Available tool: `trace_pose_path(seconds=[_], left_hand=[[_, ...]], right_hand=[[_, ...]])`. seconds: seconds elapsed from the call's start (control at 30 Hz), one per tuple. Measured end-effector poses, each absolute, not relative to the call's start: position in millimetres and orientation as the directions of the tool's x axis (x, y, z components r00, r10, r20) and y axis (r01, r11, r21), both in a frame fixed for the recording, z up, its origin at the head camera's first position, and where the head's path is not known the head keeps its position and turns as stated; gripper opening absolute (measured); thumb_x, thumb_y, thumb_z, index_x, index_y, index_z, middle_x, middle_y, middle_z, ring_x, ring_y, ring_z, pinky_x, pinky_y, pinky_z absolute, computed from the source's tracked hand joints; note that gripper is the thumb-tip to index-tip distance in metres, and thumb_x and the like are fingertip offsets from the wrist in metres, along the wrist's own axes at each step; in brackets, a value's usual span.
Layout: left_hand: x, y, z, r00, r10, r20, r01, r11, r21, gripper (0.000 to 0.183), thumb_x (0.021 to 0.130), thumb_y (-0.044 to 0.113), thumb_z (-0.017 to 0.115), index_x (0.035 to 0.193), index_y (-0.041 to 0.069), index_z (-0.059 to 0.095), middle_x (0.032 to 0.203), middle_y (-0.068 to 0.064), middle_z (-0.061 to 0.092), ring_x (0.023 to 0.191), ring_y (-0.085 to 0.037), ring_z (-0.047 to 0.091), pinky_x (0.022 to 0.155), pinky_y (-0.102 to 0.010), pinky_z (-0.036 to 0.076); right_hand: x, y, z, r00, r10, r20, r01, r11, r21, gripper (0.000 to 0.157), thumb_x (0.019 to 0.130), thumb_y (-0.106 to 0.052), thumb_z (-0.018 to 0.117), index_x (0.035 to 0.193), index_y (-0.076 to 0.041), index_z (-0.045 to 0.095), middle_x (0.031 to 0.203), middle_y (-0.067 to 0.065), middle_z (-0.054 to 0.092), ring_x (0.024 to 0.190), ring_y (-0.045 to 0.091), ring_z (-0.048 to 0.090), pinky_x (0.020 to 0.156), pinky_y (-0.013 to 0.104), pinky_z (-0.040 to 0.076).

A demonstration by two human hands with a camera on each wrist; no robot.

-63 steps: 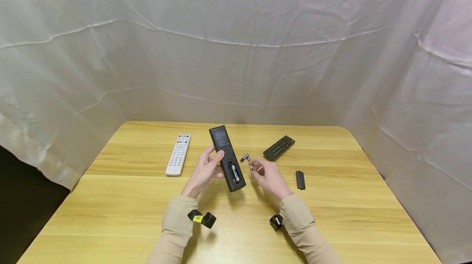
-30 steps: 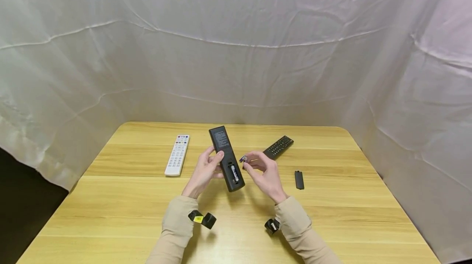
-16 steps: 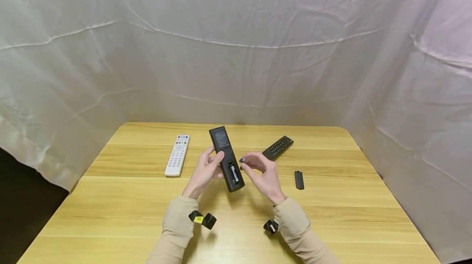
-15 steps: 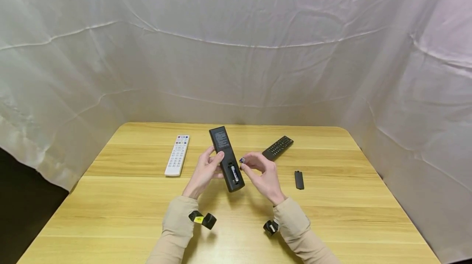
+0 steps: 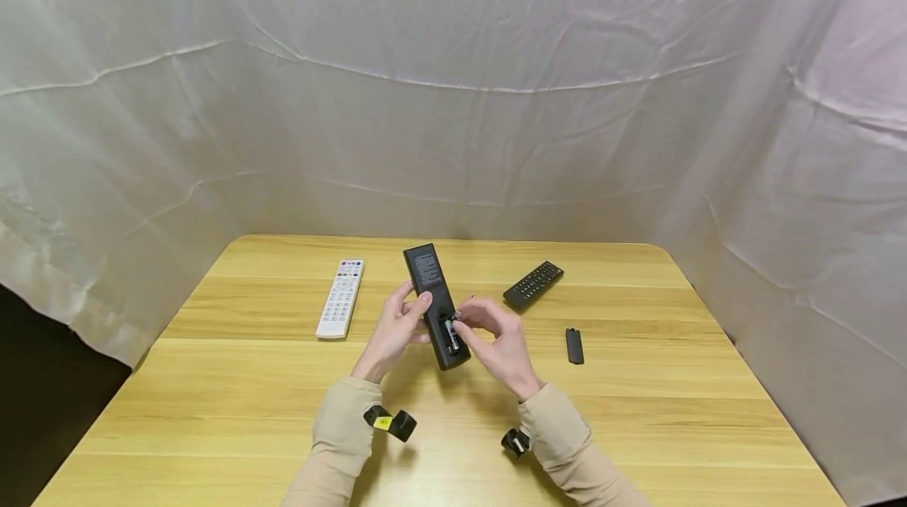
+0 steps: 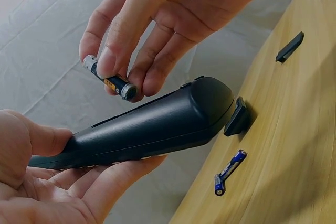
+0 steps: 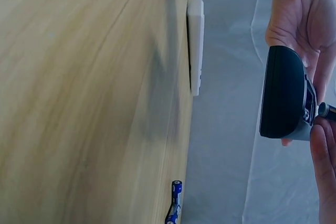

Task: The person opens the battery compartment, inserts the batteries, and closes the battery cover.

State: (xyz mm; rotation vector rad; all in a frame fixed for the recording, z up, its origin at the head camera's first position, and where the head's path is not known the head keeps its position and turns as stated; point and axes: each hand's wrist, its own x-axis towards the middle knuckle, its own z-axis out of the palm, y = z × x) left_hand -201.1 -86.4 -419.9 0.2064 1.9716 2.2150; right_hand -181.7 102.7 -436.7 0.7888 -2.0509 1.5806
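Observation:
My left hand point(image 5: 397, 326) holds a black remote control point(image 5: 427, 271) tilted above the table, its labelled back up and battery compartment uncovered. A battery point(image 5: 452, 336) lies inside the compartment. Thumb and fingers of my right hand point(image 5: 505, 340) pinch another battery point(image 6: 116, 83), dark with an orange band, right at the compartment. In the right wrist view this battery's end point(image 7: 324, 110) is close beside the compartment opening. Two blue batteries point(image 6: 230, 169) lie on the table in the left wrist view; my right hand mostly hides them in the head view.
A white remote control point(image 5: 341, 299) lies on the wooden table point(image 5: 241, 412) at left. Right of my hands are a smaller black remote control point(image 5: 534, 284) and a loose black battery cover point(image 5: 575, 346). A pale curtain point(image 5: 453, 137) surrounds the table's back and sides.
My right hand has moved left with the pinched battery, from beside the batteries on the table to the remote's compartment. The left hand and its remote have stayed nearly still.

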Motion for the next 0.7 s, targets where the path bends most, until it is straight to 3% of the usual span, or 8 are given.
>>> trace_pose_path(seconds=[0.17, 0.37, 0.7], left_hand=[[-200.7, -85.9, -420.0, -0.976, 0.220, -0.003, -0.028, -0.108, 0.994, 0.042, 0.108, 0.018, 0.044, 0.148, 0.005, 0.040, 0.116, -0.032, 0.069, 0.080, -0.015, 0.074, 0.066, -0.029, 0.065], [-200.3, -84.2, -419.1, -0.978, 0.208, -0.001, -0.023, -0.101, 0.995, 0.043, 0.108, 0.017, 0.045, 0.149, 0.006, 0.040, 0.117, -0.033, 0.069, 0.079, -0.014, 0.074, 0.065, -0.029, 0.065], [-201.2, -84.7, -421.7, -0.974, 0.227, 0.008, -0.016, -0.100, 0.995, 0.045, 0.109, 0.019, 0.044, 0.151, 0.005, 0.038, 0.120, -0.035, 0.067, 0.080, -0.013, 0.074, 0.074, -0.040, 0.067]], right_hand=[[-180.1, 99.8, -437.6, -0.736, -0.182, 0.652, -0.677, 0.220, -0.703, 0.024, 0.084, 0.006, 0.075, 0.107, 0.003, 0.067, 0.095, 0.021, 0.075, 0.081, 0.033, 0.074, 0.080, 0.036, 0.066], [-178.6, 98.1, -437.6, -0.722, -0.195, 0.663, -0.690, 0.270, -0.672, 0.021, 0.085, 0.004, 0.075, 0.105, 0.002, 0.069, 0.094, 0.019, 0.077, 0.081, 0.031, 0.075, 0.078, 0.037, 0.066], [-174.8, 95.3, -434.1, -0.687, -0.255, 0.680, -0.715, 0.406, -0.570, 0.024, 0.082, 0.004, 0.078, 0.104, -0.001, 0.070, 0.094, 0.015, 0.077, 0.082, 0.022, 0.076, 0.078, 0.027, 0.065]])
